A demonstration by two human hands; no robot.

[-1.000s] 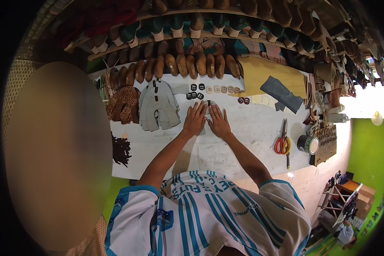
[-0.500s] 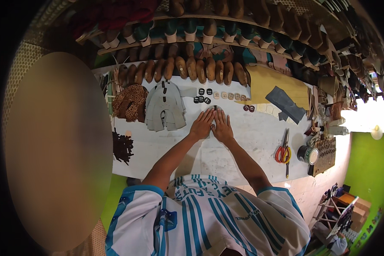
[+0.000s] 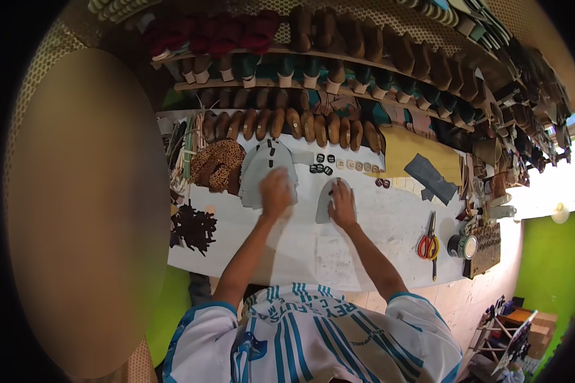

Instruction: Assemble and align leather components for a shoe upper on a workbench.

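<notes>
Nearest my view is the white shirt with teal stripes [image 3: 319,332], its forearms reaching over a white-covered worktop [image 3: 390,223]. On the near left I see a loose heap of dark brown strips [image 3: 193,230]; on the near right lie scissors with red and yellow handles [image 3: 431,237], beside a squat dark tin [image 3: 459,246].

Further in, I have the right hand [image 3: 342,207] palm-down on a grey, round-topped flat piece [image 3: 324,208] at mid-table, its fingers resting on it and not closed around it. The left hand [image 3: 276,195] is blurred over the near right part of a stack of pale grey, arched pieces [image 3: 255,175]; I cannot tell whether it grasps any of them. Left of that stack sits leopard-print material [image 3: 218,166].

Beyond the right hand, I make out small black buckles [image 3: 317,168] with cream-coloured ones to their right, then a yellow sheet [image 3: 406,147] on the far right. Farthest back stand brown shoe lasts [image 3: 333,129] in a row, below loaded wooden shelves.
</notes>
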